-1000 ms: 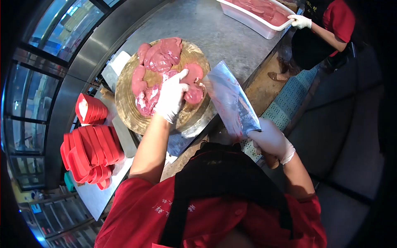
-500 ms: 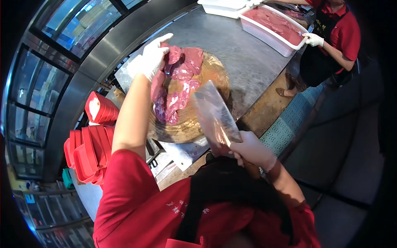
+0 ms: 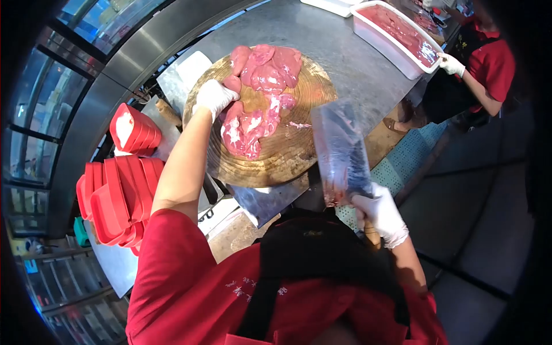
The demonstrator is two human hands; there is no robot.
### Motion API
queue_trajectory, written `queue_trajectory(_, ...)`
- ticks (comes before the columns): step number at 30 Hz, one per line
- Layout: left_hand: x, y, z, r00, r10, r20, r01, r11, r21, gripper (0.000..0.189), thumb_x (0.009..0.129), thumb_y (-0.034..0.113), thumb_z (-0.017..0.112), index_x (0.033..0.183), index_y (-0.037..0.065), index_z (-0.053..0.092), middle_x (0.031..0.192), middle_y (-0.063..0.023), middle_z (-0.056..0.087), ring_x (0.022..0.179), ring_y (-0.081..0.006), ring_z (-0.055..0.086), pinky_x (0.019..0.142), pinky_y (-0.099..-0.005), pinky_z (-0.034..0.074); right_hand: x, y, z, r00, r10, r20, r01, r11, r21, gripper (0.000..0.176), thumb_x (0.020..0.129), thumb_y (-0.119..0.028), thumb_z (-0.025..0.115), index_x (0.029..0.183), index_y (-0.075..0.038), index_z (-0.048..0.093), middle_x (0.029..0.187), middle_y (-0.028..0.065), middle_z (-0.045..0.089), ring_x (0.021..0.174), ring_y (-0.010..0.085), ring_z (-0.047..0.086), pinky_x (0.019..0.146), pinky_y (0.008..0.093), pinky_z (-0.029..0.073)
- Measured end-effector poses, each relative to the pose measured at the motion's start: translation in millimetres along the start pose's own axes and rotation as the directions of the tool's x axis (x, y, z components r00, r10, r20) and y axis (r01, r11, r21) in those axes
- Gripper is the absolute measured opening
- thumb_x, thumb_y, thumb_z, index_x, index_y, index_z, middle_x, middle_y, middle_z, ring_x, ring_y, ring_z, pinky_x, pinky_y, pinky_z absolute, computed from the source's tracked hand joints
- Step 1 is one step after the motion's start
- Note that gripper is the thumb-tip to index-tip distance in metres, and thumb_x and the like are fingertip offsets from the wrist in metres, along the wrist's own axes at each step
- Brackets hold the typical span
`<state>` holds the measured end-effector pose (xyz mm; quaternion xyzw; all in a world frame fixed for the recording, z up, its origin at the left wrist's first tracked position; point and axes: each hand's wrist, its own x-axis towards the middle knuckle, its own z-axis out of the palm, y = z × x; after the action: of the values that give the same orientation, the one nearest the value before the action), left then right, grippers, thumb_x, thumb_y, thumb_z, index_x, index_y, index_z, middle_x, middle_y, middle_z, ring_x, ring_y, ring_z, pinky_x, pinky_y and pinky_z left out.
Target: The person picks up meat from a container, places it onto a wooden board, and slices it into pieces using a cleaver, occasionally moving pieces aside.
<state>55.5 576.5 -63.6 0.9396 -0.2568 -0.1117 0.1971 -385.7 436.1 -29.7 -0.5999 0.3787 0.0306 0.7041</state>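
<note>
Dark pink raw meat (image 3: pixel 271 70) lies in folds on a round wooden chopping block (image 3: pixel 287 152). At the meat's left edge my left hand (image 3: pixel 215 98), in a white glove, is closed on a piece of it, knuckles up. My right hand (image 3: pixel 379 215), also gloved, is wrapped round the wooden handle of a wide cleaver (image 3: pixel 342 149). The smeared blade points up and away from me, just off the block's right edge, apart from the meat. A small scrap of meat (image 3: pixel 300 125) lies between the meat and the blade.
Stacked red trays (image 3: pixel 118 201) and more red containers (image 3: pixel 135 131) stand at the left. At the back right of the metal table (image 3: pixel 287 23) is a white tub (image 3: pixel 391 54) of meat, with a co-worker's gloved hand (image 3: pixel 452 64) at its rim. A wooden handle (image 3: pixel 168 112) lies left of the block.
My left hand has come down from the meat's upper left and closed on its left side. The meat lies flatter. The cleaver and my right hand have moved right.
</note>
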Motion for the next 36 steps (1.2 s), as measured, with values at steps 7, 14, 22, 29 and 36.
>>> queue_trajectory(7, -12.6, 8.3, -16.5, 0.969, 0.214, -0.123, -0.231, 0.610, -0.758, 0.030, 0.074, 0.019, 0.076, 0.099, 0.003, 0.074, 0.095, -0.0110, 0.073, 0.091, -0.0196, 0.068, 0.082, -0.0331, 0.053, 20.3, -14.8, 56.0, 0.996, -0.018, 0.088, 0.028, 0.993, -0.113, 0.015, 0.091, -0.011, 0.059, 0.092, 0.003, 0.058, 0.064, 0.0067, 0.060, 0.048, 0.0145, 0.060, 0.044, 0.0287, 0.047)
queue_trajectory(14, -54.4, 112.6, -16.9, 0.785, 0.436, -0.440, -0.611, 0.664, -0.431, 0.040, 0.082, 0.023, 0.075, 0.112, -0.002, 0.064, 0.100, -0.0151, 0.068, 0.095, -0.0253, 0.065, 0.085, -0.0357, 0.052, -11.3, -8.5, 36.8, 0.984, 0.006, -0.179, 0.012, 0.995, 0.101, 0.010, 0.092, -0.003, 0.058, 0.098, 0.003, 0.062, 0.068, 0.0060, 0.062, 0.049, 0.0120, 0.056, 0.045, 0.0271, 0.047)
queue_trajectory(22, -114.7, 79.5, 69.8, 0.362, 0.913, -0.187, -0.892, 0.281, -0.355, 0.025, 0.076, -0.010, 0.066, 0.097, 0.002, 0.070, 0.100, -0.0136, 0.071, 0.103, -0.0297, 0.069, 0.095, -0.0373, 0.054, -16.4, 15.2, 19.3, 0.939, -0.017, -0.342, 0.096, 0.972, 0.215, 0.006, 0.091, -0.001, 0.059, 0.096, 0.001, 0.061, 0.071, 0.0050, 0.061, 0.050, 0.0111, 0.055, 0.043, 0.0276, 0.047)
queue_trajectory(29, -112.1, 87.4, 56.3, 0.761, 0.646, -0.059, -0.622, 0.701, -0.347, 0.026, 0.100, 0.010, 0.054, 0.121, 0.006, 0.068, 0.121, -0.0143, 0.070, 0.121, -0.0308, 0.063, 0.107, -0.0397, 0.046, 6.2, 19.3, 17.2, 0.977, -0.100, -0.188, 0.151, 0.948, 0.281, 0.010, 0.091, -0.011, 0.062, 0.088, -0.002, 0.062, 0.063, 0.0034, 0.057, 0.045, 0.0143, 0.055, 0.042, 0.0296, 0.046)
queue_trajectory(36, -106.6, 98.1, 111.7, 0.612, 0.789, 0.050, -0.764, 0.575, 0.293, 0.058, 0.103, 0.022, 0.041, 0.157, 0.004, 0.029, 0.165, -0.0169, 0.023, 0.149, -0.0456, 0.024, 0.117, -0.0600, 0.025, 15.1, 34.7, 19.0, 0.993, -0.080, -0.092, 0.106, 0.937, 0.333, 0.016, 0.090, -0.016, 0.062, 0.090, 0.000, 0.061, 0.063, 0.0054, 0.057, 0.047, 0.0155, 0.056, 0.046, 0.0307, 0.046)
